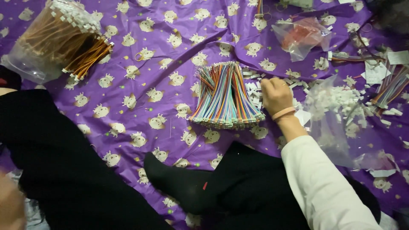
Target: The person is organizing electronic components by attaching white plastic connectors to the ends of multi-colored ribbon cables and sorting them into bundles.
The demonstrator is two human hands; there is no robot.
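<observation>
Fingers of the right hand (276,94) are curling down into the loose white connectors (254,87) just beside the fanned bundle of coloured wires (225,96) on the purple sheet (140,106); whether they are pinching one cannot be told. Picking singly, clear of the wire ends, is looking advisable. The left hand (10,204) is sitting blurred at the frame corner, its state unreadable.

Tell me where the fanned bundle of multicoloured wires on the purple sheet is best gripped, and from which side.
Probably at the narrow upper end of the multicoloured wire bundle, where the strands are gathered tight; lower down they fan out too wide to pinch. Come from above or from its left, since the right hand and white connectors crowd the right side.
</observation>
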